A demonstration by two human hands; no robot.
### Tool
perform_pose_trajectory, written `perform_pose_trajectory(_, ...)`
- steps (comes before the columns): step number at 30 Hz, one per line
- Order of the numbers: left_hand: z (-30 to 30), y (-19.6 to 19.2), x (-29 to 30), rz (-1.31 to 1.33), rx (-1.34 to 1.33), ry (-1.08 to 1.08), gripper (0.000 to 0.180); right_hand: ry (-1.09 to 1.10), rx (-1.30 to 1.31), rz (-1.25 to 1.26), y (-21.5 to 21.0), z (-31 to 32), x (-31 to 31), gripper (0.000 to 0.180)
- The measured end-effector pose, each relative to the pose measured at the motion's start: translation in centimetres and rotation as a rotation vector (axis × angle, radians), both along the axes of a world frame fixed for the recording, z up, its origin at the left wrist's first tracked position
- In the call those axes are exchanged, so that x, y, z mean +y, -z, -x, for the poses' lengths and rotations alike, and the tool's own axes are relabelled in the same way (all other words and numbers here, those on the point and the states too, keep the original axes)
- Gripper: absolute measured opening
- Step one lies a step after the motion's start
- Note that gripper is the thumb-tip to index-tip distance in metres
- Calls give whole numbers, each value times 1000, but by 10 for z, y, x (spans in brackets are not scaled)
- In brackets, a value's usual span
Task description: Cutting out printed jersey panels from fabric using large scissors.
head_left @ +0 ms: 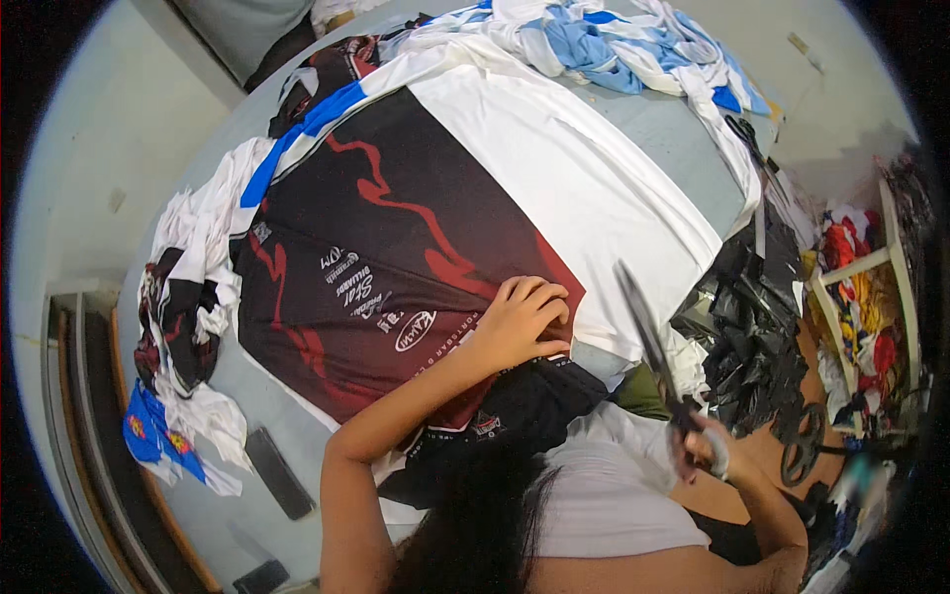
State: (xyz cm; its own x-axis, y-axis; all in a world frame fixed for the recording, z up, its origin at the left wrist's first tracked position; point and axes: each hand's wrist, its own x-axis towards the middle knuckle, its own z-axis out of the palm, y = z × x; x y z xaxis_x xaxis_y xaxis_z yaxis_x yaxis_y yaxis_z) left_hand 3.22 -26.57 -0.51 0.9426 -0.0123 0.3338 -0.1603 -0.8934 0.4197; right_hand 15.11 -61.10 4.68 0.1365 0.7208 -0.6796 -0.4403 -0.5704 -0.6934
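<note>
A black and dark red printed fabric panel (336, 238) with jagged red streaks lies spread on the table, beside a large white fabric piece (594, 188). My left hand (522, 322) rests on the panel's near right corner, fingers bent and thumb apart from them. In my right hand (701, 450), off the table's near right edge, is a pair of large scissors (648, 332), blades pointing up and away over the white cloth's edge. The scissors and right hand are slightly blurred. Black printed cloth (529, 406) bunches below my left hand.
Light blue and white cloths (594, 54) are heaped at the table's (223, 391) far side. White cloths (203, 238) trail along its left edge, near a dark phone-like slab (280, 473). Black plastic bags (747, 327) and a rack of colourful cloth (866, 297) stand at the right.
</note>
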Motion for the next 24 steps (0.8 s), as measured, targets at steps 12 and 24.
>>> perform_pose_trajectory(12, 1, 24, 9, 3, 73, 47, 77, -448, -382, 272, -29, 87, 14, 54)
perform_pose_trajectory(24, 7, 24, 21, 10, 77, 22, 69, -130, -369, 311, -5, 143, 83, 60)
